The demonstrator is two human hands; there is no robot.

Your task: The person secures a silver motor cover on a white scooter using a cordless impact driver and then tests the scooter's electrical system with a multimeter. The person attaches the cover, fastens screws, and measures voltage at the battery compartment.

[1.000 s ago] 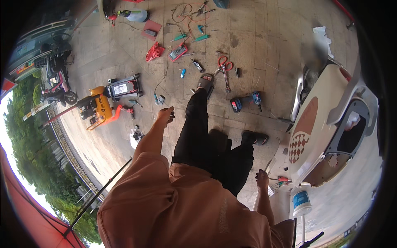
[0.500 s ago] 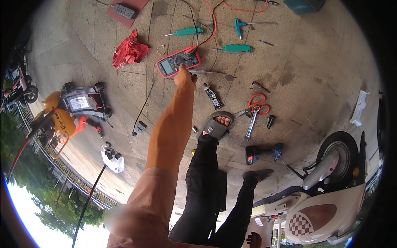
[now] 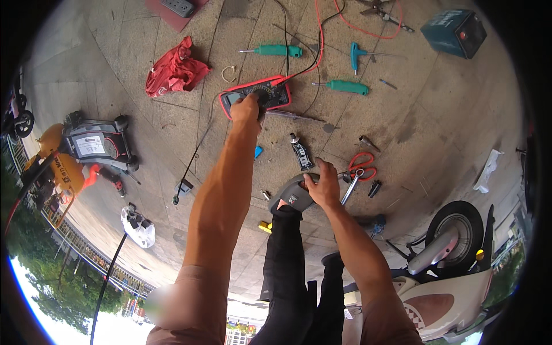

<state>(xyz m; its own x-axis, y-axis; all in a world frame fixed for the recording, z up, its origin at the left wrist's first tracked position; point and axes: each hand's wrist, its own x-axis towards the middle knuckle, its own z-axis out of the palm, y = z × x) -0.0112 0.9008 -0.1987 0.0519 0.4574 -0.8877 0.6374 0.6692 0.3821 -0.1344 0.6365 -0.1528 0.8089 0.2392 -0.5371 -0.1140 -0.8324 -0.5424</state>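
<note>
On your far left, an orange compressor (image 3: 64, 172) stands beside a grey-and-black wheeled jack (image 3: 92, 144), with a white plastic bag (image 3: 141, 231) nearer you. Next comes a crumpled red bag (image 3: 177, 70) on the paving (image 3: 443, 109). Right of that lies the red-edged multimeter (image 3: 278, 96), face up, its leads running off toward the far side. Your left hand (image 3: 246, 107) is on its face near the dial, fingers bent; you cannot tell from here whether they pinch anything. Two green-handled screwdrivers (image 3: 282, 50) lie beyond and to the right. Nearer, your right hand (image 3: 324, 184) is at your sandal (image 3: 288, 197), thumb and forefinger apart, holding nothing visible; contact is unclear. Just right of it lie a wrench (image 3: 349, 190) and red-handled scissors (image 3: 368, 172). Farthest right, a scooter wheel (image 3: 445, 223) sits near you, a dark teal box (image 3: 445, 33) far off.
</note>
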